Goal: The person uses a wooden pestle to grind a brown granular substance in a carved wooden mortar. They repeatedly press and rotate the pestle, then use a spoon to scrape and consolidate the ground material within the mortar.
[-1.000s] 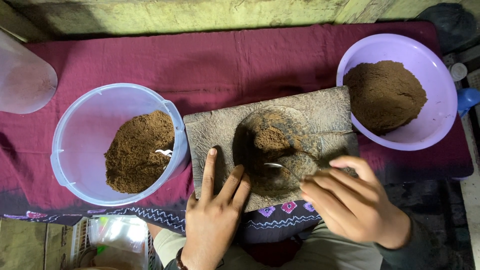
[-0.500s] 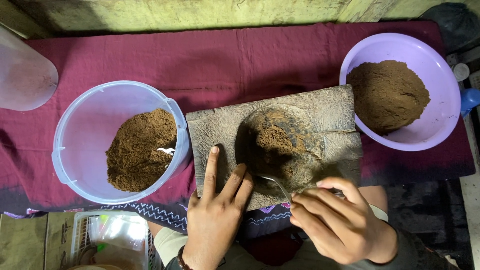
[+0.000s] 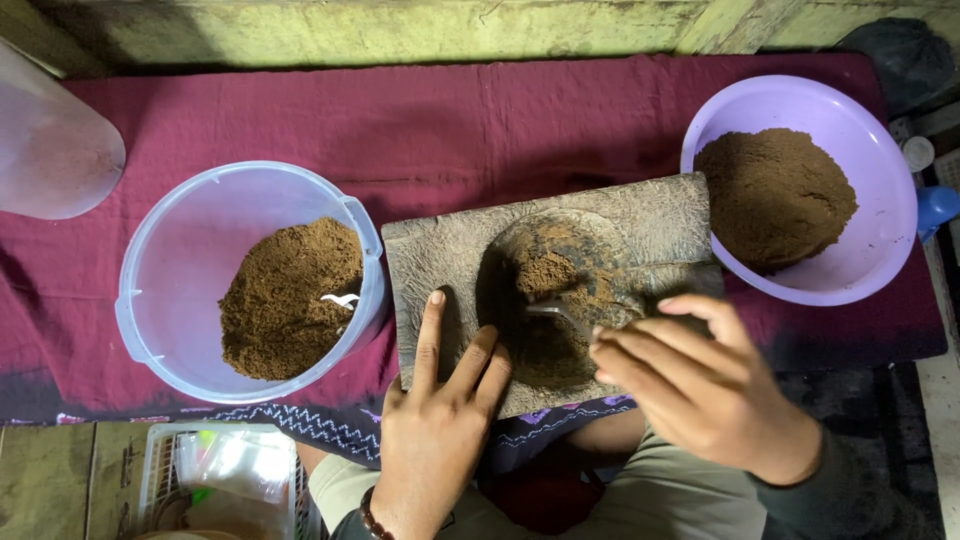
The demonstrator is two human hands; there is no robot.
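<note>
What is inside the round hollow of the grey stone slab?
The round hollow of the grey stone slab holds brown powder and the metal spoon gripped by the right hand. The left hand and right hand cover its near edge.

One camera, worn on the head, looks almost straight down from close above the lap. It faces a maroon cloth (image 3: 480, 120) running to a wall at the top edge. There is no second view.
</note>
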